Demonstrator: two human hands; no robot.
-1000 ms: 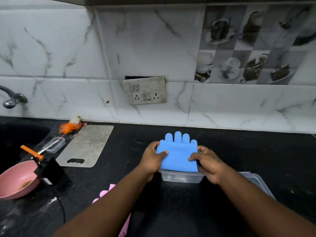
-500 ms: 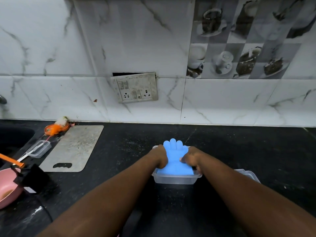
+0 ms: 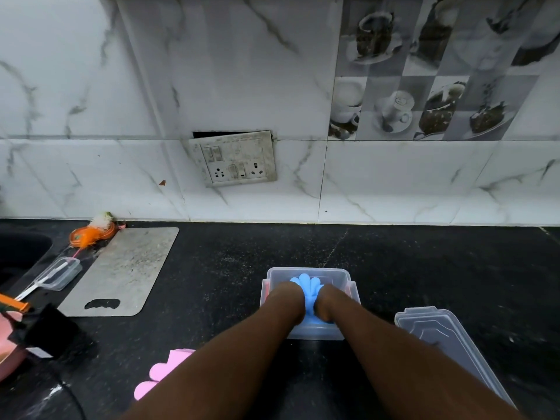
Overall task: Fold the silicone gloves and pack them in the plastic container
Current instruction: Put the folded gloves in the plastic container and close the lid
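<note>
Down inside the plastic container, left hand & right hand now have the blue glove shoved in deeper vs before, fingers hidden so can't tell grip.

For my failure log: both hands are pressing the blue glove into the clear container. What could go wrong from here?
1. The blue glove bunches at the far wall of the container; once the left hand and right hand lift, it may spring up and block the lid.
2. The pink glove lies partly beneath the left forearm; pulling back could drag it off the counter.
</note>
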